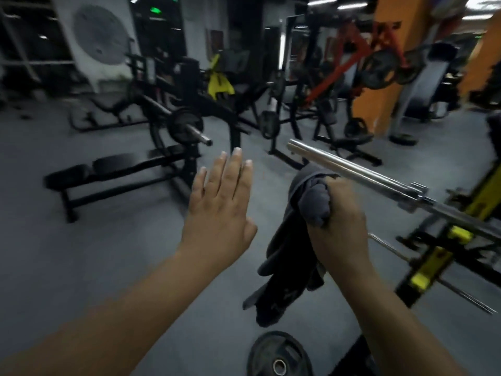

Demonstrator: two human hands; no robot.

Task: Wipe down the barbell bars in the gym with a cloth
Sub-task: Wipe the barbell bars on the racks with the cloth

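Clenched in right hand (336, 229): bunched grey cloth (292, 256), tail hanging. Just beyond, up and right: chrome barbell bar (352, 169), long axis from far-left free end to near-right rack (433, 270). Farther left, holding nothing: left hand (217, 207), fingers (235, 172) straight, pressed together. Expect right-hand contact first.

Black padded bench (116, 169) left of centre on grey floor (81, 253). Weight plate (279, 356) flat at bottom centre. Orange pillar (390, 63) upper right; white fan unit (100, 36) upper left.

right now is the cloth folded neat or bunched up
Bunched up: the right hand grips a wad of the grey cloth, and the rest hangs loose below it.
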